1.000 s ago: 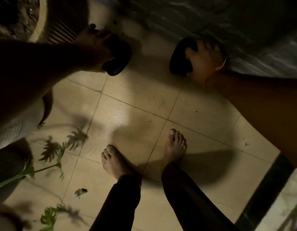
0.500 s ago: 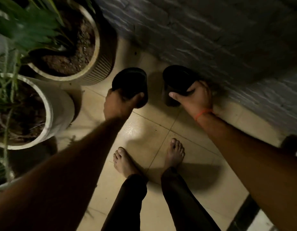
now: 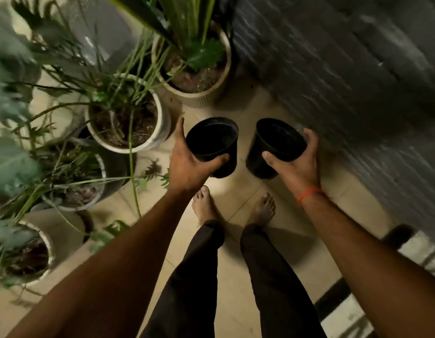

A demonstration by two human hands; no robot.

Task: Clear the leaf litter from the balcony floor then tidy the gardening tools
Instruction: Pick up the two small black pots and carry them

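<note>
Seen from above, a person stands barefoot on a pale tiled balcony floor, holding two small black plastic plant pots out in front, one in each hand. The left hand grasps the left black pot from its outer side, thumb curled across the near wall and fingers wrapped behind it. The right hand grasps the right black pot the same way; an orange thread circles that wrist. Both pots are carried above the floor, mouths tilted toward the camera, a gap between them, and look empty inside, though the interiors are dark. They appear light, thin-walled and slightly flexible, so a one-handed hold around the wall near the rim should be enough. To the left stand several potted plants in pale round planters; a grey brick wall runs along the right.
</note>
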